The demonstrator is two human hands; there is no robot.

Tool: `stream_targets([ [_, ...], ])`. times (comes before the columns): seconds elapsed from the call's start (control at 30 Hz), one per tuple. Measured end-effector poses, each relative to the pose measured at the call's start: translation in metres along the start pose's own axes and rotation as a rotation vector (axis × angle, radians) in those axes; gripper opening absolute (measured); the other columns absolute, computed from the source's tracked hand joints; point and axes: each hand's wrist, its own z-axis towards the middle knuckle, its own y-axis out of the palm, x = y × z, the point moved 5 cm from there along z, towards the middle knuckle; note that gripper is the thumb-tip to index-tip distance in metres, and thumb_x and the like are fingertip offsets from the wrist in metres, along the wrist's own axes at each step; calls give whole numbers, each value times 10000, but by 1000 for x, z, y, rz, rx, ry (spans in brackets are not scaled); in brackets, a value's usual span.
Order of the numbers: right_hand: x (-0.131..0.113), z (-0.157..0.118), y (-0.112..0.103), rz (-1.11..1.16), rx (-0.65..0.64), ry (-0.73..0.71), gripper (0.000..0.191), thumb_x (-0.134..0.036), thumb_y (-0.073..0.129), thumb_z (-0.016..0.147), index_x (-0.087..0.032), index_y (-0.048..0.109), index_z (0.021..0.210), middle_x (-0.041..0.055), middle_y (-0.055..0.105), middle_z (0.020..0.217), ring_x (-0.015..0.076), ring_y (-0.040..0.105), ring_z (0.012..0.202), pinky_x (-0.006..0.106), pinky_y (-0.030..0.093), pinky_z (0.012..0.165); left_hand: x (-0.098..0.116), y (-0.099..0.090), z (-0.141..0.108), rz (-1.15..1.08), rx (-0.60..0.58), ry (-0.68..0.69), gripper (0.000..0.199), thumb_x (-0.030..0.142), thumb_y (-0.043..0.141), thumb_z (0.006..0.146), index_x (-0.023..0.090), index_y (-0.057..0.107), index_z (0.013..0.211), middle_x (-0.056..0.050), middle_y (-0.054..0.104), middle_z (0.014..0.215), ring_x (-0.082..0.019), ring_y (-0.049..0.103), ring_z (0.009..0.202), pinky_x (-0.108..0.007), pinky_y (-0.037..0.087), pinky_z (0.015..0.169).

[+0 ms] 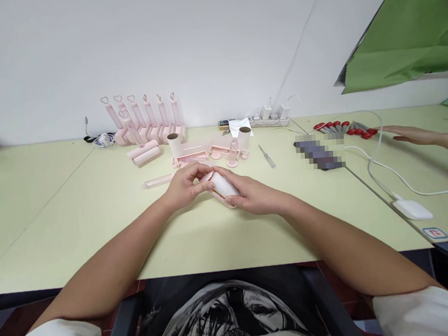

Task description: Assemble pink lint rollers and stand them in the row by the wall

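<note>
Between my two hands, just above or on the table, is a lint roller (pixel 226 186) with a white paper roll in a pale pink case. My left hand (pixel 186 185) pinches its far left end with thumb and fingers. Around the near right end my right hand (pixel 253 190) is closed, thumb on the near side. A clear pink strip-like part (pixel 158 182) lies beside my left hand. Beyond my hands are open pink case parts (pixel 192 159), an upright clear handle (pixel 233 153) and two white rolls with cardboard cores, one left (pixel 175 147) and one right (pixel 244 139).
Several pink lint rollers (pixel 150 134) with heart-shaped loops stand by the wall, one more pink case (pixel 144 153) before them. A small screwdriver-like tool (pixel 268 158), power strip (pixel 269 122), blurred dark object (pixel 318 153) and white cables lie rightward. Another person's hand (pixel 409 133) reaches toward red-and-grey items (pixel 334 126).
</note>
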Motion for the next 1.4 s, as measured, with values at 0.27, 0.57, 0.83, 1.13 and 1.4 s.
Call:
stream_targets([
  [0.27,0,0,1,-6,-6,21,807,-184,548,843,-274,192,1562,92,410,1542,318,526,1242,461,428,989,-3,-1,1,-42,1,-10,370,482,760,771,178,702,974,-47,670,862,-146,601,771,-281,494,711],
  [0.57,6,0,4,-4,43,36,807,-280,569,865,-260,179,1571,123,451,1493,315,548,1187,452,448,947,-4,-3,1,-66,39,-38,355,482,775,751,178,703,919,-50,684,846,-151,611,760,-292,514,704],
  [0.83,24,1,-5,167,258,201,815,-356,630,841,-269,240,1553,71,657,1111,223,630,879,355,507,752,-18,-10,2,-237,157,-189,411,476,793,724,158,677,958,-93,719,984,-189,669,863,-332,567,761],
  [1.13,36,2,-9,195,301,224,668,-342,655,826,-244,432,1449,88,657,1177,251,632,996,377,510,820,-26,-4,1,-321,118,-362,491,420,811,697,158,616,1062,-24,650,840,-121,624,639,-261,564,518],
  [1.4,32,2,10,313,54,355,963,-347,755,730,-244,247,1542,78,654,1082,218,631,883,335,510,741,-22,21,-6,-425,7,-552,517,459,821,676,172,581,1033,-1,636,768,-155,665,649,-316,609,550],
])
